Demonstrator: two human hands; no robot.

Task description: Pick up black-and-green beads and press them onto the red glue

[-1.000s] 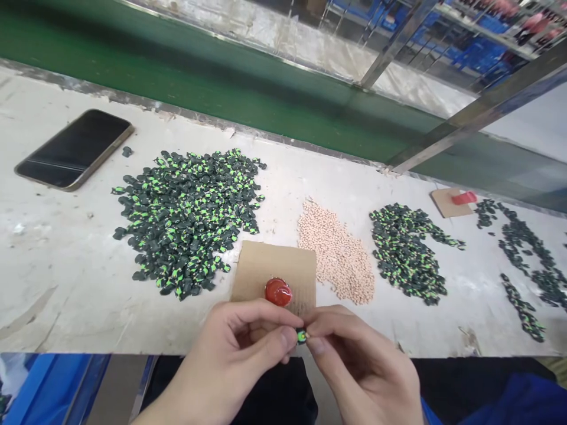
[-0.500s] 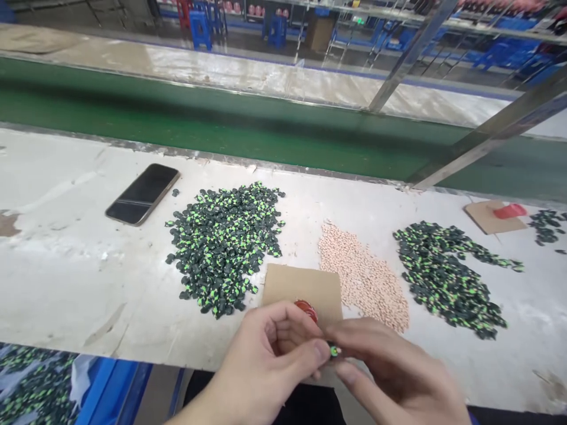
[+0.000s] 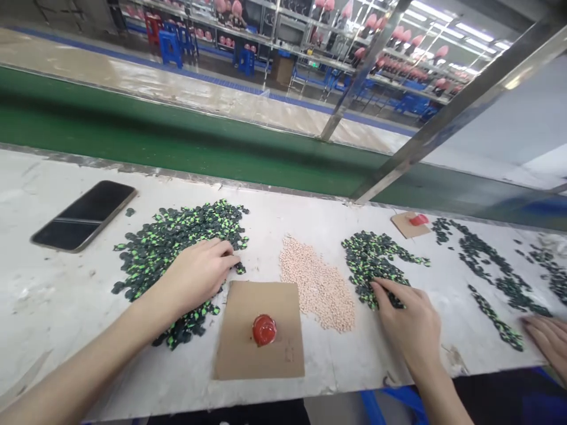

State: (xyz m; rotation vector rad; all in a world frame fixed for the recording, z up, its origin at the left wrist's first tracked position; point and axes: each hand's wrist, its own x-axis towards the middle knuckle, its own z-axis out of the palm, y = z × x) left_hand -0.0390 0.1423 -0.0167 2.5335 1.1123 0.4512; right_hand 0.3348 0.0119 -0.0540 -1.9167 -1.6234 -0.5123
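Observation:
My left hand (image 3: pixel 201 274) rests at the right side of a pile of small black-and-green pieces (image 3: pixel 155 251). Its fingers are bent together, and whatever lies under the tips is hidden. At the near left edge of a second pile of similar pieces (image 3: pixel 372 254), my right hand (image 3: pixel 410 319) has thumb and forefinger pinched close. I cannot make out what is between them. Between the hands lies a heap of small pale pink beads (image 3: pixel 316 286). Nearer me, a cardboard square (image 3: pixel 261 366) bears a round red blob, glossy and wet-looking (image 3: pixel 264 329).
A phone (image 3: pixel 84 215) lies at the left of the white table (image 3: pixel 26 307). Another person's hand (image 3: pixel 547 339) is at the right edge, near more rows of dark pieces (image 3: pixel 496 319). A second cardboard piece (image 3: pixel 405 227) holds a red cap-like object. Behind runs a green belt (image 3: pixel 177 144) with metal posts.
My hands were together in front of the cardboard, holding a small black-and-green piece. Now they are apart, left on the left pile, right at the right pile. The view has shifted right.

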